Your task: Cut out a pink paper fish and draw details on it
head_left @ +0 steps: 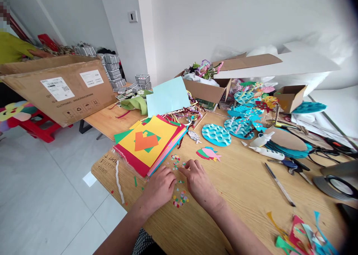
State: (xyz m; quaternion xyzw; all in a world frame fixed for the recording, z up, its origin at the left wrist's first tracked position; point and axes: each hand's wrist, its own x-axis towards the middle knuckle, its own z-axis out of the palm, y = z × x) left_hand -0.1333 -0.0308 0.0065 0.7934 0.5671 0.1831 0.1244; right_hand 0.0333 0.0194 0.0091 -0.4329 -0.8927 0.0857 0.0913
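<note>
My left hand [160, 187] rests on the wooden table [240, 180] with its fingers curled in, beside a stack of coloured paper sheets [149, 142]. My right hand [197, 181] lies next to it, fingertips pinched down among tiny coloured paper dots [180, 199] scattered on the wood. What the fingers hold, if anything, is too small to see. A pink and green paper fish [209, 154] lies just beyond the right hand.
Blue wavy paper discs [216, 134], glue bottles [266, 152], a pencil [279, 184] and paper scraps [299, 234] lie to the right. Open cardboard boxes [61, 87] stand behind. A person in a yellow sleeve [13, 47] is at far left.
</note>
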